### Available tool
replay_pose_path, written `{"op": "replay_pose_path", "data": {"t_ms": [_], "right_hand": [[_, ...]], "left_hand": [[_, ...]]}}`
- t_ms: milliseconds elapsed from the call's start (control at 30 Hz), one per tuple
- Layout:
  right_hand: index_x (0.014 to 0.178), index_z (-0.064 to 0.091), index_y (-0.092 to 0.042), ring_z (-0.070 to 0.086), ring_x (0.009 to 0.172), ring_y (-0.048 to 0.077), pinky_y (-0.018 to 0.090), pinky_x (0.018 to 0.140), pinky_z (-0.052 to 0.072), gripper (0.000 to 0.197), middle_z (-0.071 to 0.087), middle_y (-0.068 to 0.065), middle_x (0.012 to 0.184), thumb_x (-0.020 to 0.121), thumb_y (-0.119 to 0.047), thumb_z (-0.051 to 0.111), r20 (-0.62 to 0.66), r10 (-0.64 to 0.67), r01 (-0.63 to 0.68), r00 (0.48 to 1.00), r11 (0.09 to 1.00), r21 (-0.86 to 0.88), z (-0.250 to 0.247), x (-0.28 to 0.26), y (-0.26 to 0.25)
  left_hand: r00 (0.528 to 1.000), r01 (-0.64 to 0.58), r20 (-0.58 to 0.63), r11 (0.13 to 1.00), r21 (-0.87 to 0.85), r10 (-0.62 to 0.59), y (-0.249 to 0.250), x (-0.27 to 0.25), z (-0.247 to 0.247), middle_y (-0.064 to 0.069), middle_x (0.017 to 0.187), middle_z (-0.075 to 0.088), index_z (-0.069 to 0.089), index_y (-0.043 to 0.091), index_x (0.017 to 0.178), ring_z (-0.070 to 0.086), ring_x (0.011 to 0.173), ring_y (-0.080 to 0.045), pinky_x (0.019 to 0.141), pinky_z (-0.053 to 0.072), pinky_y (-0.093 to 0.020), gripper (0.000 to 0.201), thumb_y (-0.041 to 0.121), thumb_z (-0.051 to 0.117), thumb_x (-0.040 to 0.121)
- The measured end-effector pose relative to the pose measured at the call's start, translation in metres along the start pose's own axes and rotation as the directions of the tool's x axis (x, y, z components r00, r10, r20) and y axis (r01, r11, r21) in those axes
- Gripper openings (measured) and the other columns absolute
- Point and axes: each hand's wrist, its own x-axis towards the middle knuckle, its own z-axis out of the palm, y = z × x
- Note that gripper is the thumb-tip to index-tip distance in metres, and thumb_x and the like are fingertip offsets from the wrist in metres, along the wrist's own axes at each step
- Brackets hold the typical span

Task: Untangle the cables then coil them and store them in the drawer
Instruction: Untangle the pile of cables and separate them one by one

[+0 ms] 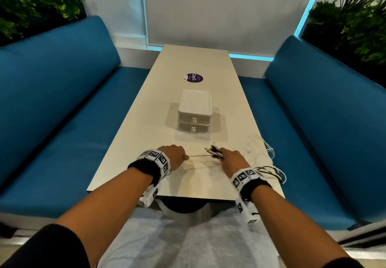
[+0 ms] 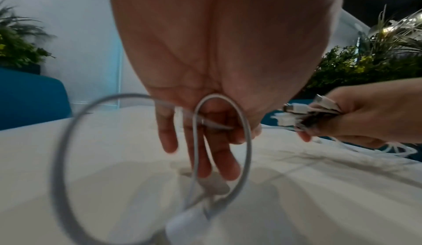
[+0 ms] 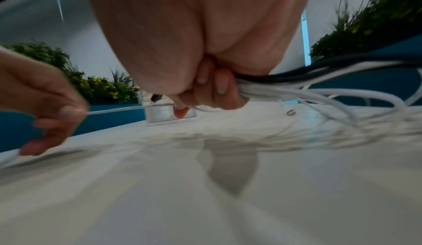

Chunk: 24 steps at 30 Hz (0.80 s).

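Observation:
My left hand (image 1: pixel 174 158) pinches a thin white cable (image 1: pixel 197 156) that runs taut across to my right hand (image 1: pixel 228 159). In the left wrist view that white cable (image 2: pixel 228 140) hangs in loops under my left hand (image 2: pixel 205 131), with a white plug (image 2: pixel 187 222) near the table. My right hand (image 3: pixel 205 84) grips a bundle of white and black cables (image 3: pixel 297 86); their plug ends (image 1: pixel 214 151) stick out past its fingers. The cables' loose lengths (image 1: pixel 263 155) trail to the table's right edge. A small white two-drawer box (image 1: pixel 194 113) stands beyond the hands, both drawers closed.
The long pale table (image 1: pixel 146 121) has a purple round sticker (image 1: pixel 194 77) behind the drawer box. Blue benches (image 1: pixel 52 100) flank both sides, with plants (image 1: pixel 31 2) behind them. Black cables (image 1: pixel 269 170) hang over the table's right edge beside my right wrist.

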Motion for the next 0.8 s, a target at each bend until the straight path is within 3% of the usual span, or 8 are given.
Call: {"op": "replay_pose_path", "data": {"t_ms": [100,200,333,500,600,700,733,800], "right_hand": [[0.113,0.058,-0.010,0.064,0.094,0.038,0.039,0.077,0.052,0.024,0.066,0.022,0.105,0.095,-0.012,0.042,-0.062,0.190,-0.190,0.980,0.982,-0.001,-0.017,-0.002,0.044],[0.106,0.058,-0.008,0.062,0.092,0.037,0.035,0.071,0.048,0.020,0.064,0.019,0.103,0.096,-0.014,0.042,-0.079,0.260,-0.263,0.962,0.964,-0.032,-0.025,-0.007,0.065],[0.111,0.056,-0.011,0.062,0.092,0.039,0.039,0.075,0.051,0.023,0.063,0.020,0.102,0.095,-0.013,0.040,-0.149,0.251,-0.248,0.956,0.968,0.040,-0.019,-0.004,0.038],[0.129,0.046,-0.013,0.059,0.094,0.043,0.045,0.079,0.050,0.031,0.060,0.023,0.104,0.099,-0.018,0.037,-0.236,0.225,-0.191,0.945,0.968,0.161,-0.015,-0.005,0.009],[0.141,0.038,-0.020,0.058,0.096,0.042,0.043,0.078,0.049,0.041,0.061,0.023,0.104,0.100,-0.021,0.038,-0.233,0.148,-0.109,0.961,0.979,0.170,-0.012,-0.008,0.002],[0.144,0.038,-0.026,0.059,0.092,0.040,0.041,0.077,0.051,0.044,0.062,0.020,0.101,0.100,-0.024,0.038,-0.178,0.076,-0.052,0.981,0.989,0.138,-0.006,-0.010,-0.003],[0.142,0.041,-0.027,0.060,0.089,0.040,0.041,0.075,0.052,0.042,0.061,0.019,0.099,0.100,-0.025,0.039,-0.157,0.047,-0.030,0.986,0.993,0.111,-0.003,-0.012,-0.005],[0.134,0.047,-0.023,0.061,0.085,0.039,0.040,0.072,0.052,0.035,0.061,0.018,0.096,0.100,-0.026,0.039,-0.133,0.007,0.003,0.991,0.997,0.076,0.001,-0.014,-0.008]], "left_hand": [[0.995,0.097,-0.007,0.993,0.070,-0.097,-0.035,-0.003,0.000,0.000,0.119,0.066,0.059,0.027,0.118,0.058,0.112,-0.022,0.111,0.023,-0.048,0.027,0.031,0.039,0.101],[0.993,0.096,0.067,0.993,0.071,-0.101,-0.041,-0.005,0.000,0.002,0.119,0.064,0.061,0.029,0.123,0.058,0.113,-0.024,0.104,0.030,-0.044,0.030,0.025,0.040,0.101],[1.000,0.000,0.014,0.996,0.094,-0.001,0.004,-0.009,-0.002,-0.006,0.113,0.063,0.060,0.019,0.119,0.057,0.107,-0.029,0.100,0.033,-0.041,0.034,0.028,0.030,0.105],[0.991,0.128,-0.026,0.989,-0.073,-0.130,0.024,0.003,-0.002,-0.015,0.100,0.065,0.061,0.009,0.090,0.063,0.084,-0.028,0.067,0.045,-0.029,0.021,0.023,0.047,0.094],[0.979,0.202,0.024,0.977,-0.066,-0.201,0.021,0.006,-0.008,-0.017,0.120,0.058,0.065,0.001,0.112,0.060,0.110,-0.034,0.080,0.047,-0.032,0.027,0.013,0.052,0.092],[0.971,0.235,-0.008,0.964,-0.129,-0.238,0.022,0.006,-0.008,-0.016,0.120,0.063,0.065,0.002,0.107,0.063,0.107,-0.033,0.074,0.045,-0.030,0.023,0.014,0.057,0.090],[0.965,0.250,-0.045,0.954,-0.163,-0.260,0.021,0.007,-0.004,-0.017,0.121,0.062,0.060,0.002,0.112,0.063,0.107,-0.033,0.075,0.047,-0.032,0.025,0.014,0.055,0.091],[0.964,0.223,-0.100,0.954,-0.202,-0.246,0.021,0.008,0.006,-0.020,0.135,0.051,0.031,0.006,0.145,0.058,0.115,-0.037,0.088,0.047,-0.040,0.055,0.014,0.048,0.093]]}}
